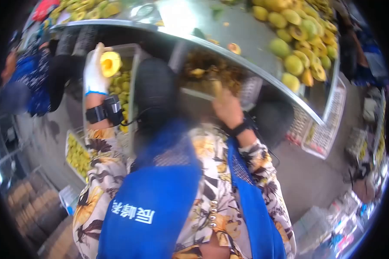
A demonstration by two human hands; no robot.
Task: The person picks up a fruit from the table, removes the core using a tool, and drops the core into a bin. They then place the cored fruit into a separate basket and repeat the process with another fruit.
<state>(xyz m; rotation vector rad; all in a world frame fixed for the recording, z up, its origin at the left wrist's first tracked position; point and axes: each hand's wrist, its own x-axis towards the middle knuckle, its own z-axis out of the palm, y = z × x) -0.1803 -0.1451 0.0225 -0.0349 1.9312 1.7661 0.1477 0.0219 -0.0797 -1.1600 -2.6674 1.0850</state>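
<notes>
My left hand [95,74], in a white glove with a blue cuff, holds a hollowed yellow peach half [110,64], its cut side showing. It is over a crate [136,54] of yellow peach halves [124,86]. My right hand [227,105] is bare and blurred, with its fingers closed in front of the table's edge. Whatever it grips is too smeared to name. Behind it, below the table, lies a blurred heap of brownish scraps [203,64].
A metal table [246,39] carries a pile of whole and halved peaches [298,60] on the right and more halves [84,9] at far left. Another peach crate [75,157] stands on the floor at left. White crates [322,134] stand at right. Another person [32,82] is at the left.
</notes>
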